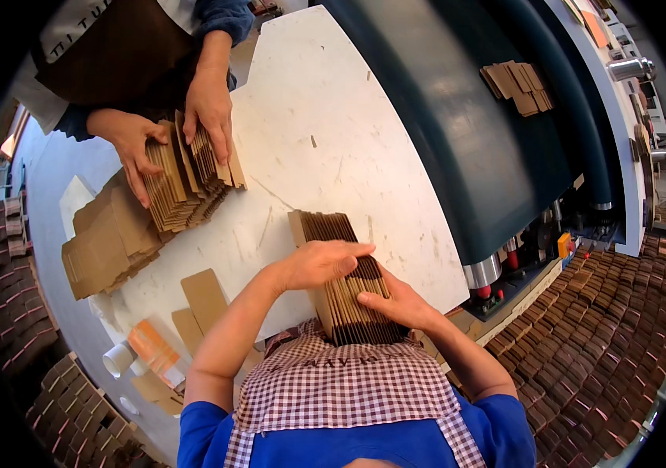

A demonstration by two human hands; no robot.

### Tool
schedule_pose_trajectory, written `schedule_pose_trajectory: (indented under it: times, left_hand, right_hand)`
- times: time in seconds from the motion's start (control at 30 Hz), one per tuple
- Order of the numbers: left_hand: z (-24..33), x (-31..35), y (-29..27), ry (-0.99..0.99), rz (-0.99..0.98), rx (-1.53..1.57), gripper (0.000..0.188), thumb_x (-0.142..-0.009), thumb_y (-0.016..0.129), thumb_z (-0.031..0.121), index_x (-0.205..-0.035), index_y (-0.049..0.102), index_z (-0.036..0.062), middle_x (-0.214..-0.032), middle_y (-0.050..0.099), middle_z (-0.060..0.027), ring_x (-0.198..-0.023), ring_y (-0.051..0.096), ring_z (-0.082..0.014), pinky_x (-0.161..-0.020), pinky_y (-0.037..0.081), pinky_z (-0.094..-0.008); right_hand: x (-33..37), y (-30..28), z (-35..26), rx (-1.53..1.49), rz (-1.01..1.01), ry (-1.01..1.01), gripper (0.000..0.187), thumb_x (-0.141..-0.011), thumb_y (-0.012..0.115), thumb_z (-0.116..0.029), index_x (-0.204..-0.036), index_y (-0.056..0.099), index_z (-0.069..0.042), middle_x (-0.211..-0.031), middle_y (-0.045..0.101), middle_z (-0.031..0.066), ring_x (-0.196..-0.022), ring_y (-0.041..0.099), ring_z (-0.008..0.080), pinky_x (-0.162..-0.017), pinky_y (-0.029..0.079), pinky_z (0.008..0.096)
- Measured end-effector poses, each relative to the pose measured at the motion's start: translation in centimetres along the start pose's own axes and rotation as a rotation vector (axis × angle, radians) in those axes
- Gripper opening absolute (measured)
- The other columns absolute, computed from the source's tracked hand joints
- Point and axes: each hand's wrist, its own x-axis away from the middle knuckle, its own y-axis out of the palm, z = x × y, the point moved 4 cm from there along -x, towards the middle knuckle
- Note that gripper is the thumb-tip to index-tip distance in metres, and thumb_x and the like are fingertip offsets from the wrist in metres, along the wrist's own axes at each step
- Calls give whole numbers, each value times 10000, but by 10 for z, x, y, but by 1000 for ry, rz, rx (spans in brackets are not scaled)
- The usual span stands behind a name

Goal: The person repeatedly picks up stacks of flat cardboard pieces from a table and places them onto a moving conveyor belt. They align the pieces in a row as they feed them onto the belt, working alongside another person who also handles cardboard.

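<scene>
A stack of folded brown cardboard pieces (356, 312) stands on edge in a row at the table's near side, against my checked apron. My left hand (319, 264) lies across the top of the stack, its fingers stretched out to the right. My right hand (405, 303) holds the stack's right side, thumb over the top edges; its other fingers are partly hidden. Across the table, a co-worker's two hands (210, 117) are on another stack of cardboard pieces (185, 183).
Flat cardboard pieces (111, 234) lie at left on the white table (333, 132). Near them are an orange-printed roll (154, 351) and loose card (204, 296). At right runs a dark conveyor belt (458, 117) carrying several cardboard pieces (518, 87). Bundled cardboard stacks (582, 351) cover the lower right.
</scene>
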Motion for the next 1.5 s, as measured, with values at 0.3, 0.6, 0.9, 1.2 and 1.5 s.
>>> schedule_pose_trajectory:
  times: [0.3,0.6,0.9,1.2,1.5]
  left_hand:
    - [-44,61,57,20,887,37,1008,-888,617,555,-1549,47,51,-1603,99,-177,-1470,174,-322,-1186,182,-440]
    - [-41,89,94,-60,855,437,1101,-798,783,274,-1541,12,18,-1564,211,-196,-1447,243,-291,-1143,284,-423]
    - [-78,206,88,-47,1110,676,976,-752,791,274,-1515,228,42,-1473,364,-132,-1386,334,-288,-1145,258,-393]
    - [-180,426,89,-262,1555,1002,445,-973,523,368,-1292,596,67,-1213,638,-70,-1157,563,-170,-983,448,-329]
    - [-84,418,96,-390,1951,-490,225,-922,607,44,-1135,653,-12,-1179,639,-136,-1084,608,-244,-914,485,-330]
  right_hand:
    - [9,2,17,-212,41,19,808,-946,561,-450,-1528,195,-25,-1476,405,217,-1366,401,296,-1127,310,377]
    - [-15,43,-12,-254,-121,-51,762,-984,520,-401,-1540,145,-39,-1495,369,189,-1370,377,266,-1122,312,379]
    - [-41,115,-44,17,-295,-84,757,-1005,458,-406,-1544,98,-16,-1532,285,236,-1371,385,293,-1109,336,385]
    - [-81,317,-61,1077,-412,-774,653,-928,555,-474,-1447,412,-105,-1438,383,160,-1147,497,346,-774,562,407]
    - [-77,325,-54,1045,-274,-1046,616,-877,637,-367,-1383,470,-58,-1354,466,95,-979,528,256,-673,538,356]
